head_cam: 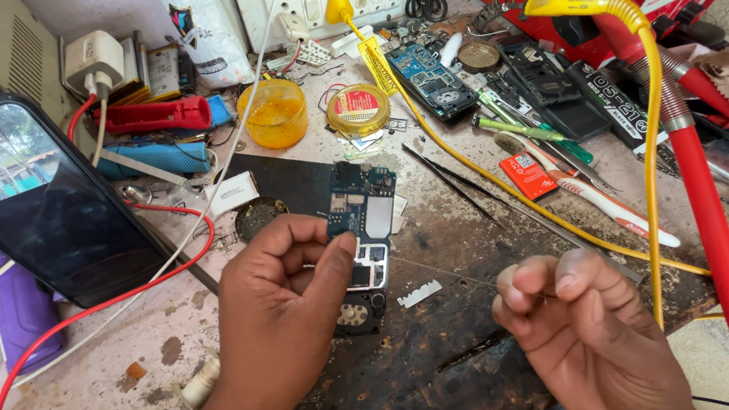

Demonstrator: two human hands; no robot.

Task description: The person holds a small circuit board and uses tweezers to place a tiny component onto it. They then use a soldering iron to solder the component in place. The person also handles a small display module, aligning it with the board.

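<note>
Left to right: dark smartphone (39, 198) propped at the edge; left hand (282, 313), fingers curled, pinning the bare circuit board (362, 231) to the scorched surface (447, 347); right hand (581, 322) loosely fisted, contents indiscernible. Board lies exposed, shields partly removed, uncased.

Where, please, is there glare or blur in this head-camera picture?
Head view: daylight glare reflects off the phone screen at left; the right hand is slightly soft near the lens; the circuit board under the left hand is sharp, evenly lit.
</note>
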